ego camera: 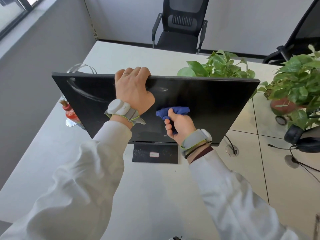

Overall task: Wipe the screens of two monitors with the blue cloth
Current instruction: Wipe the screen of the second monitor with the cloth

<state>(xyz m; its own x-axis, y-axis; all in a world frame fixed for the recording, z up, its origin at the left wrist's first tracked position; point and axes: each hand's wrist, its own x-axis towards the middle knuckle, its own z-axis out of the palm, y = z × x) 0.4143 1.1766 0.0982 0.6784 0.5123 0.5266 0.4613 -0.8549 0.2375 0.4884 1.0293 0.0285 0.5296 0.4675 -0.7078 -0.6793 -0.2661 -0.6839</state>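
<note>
Blue crumpled cloth (179, 110) on streaked monitor (216, 104)

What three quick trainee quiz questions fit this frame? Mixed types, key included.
1. True or false: the left hand grips the top edge of the monitor.
2. What does the right hand hold against the screen? A) blue cloth B) sponge C) spray can
3. Fill in: the pale smear sits near the screen's upper ___ corner, as seen in the picture.
Key: 1 true; 2 A; 3 left.
</note>
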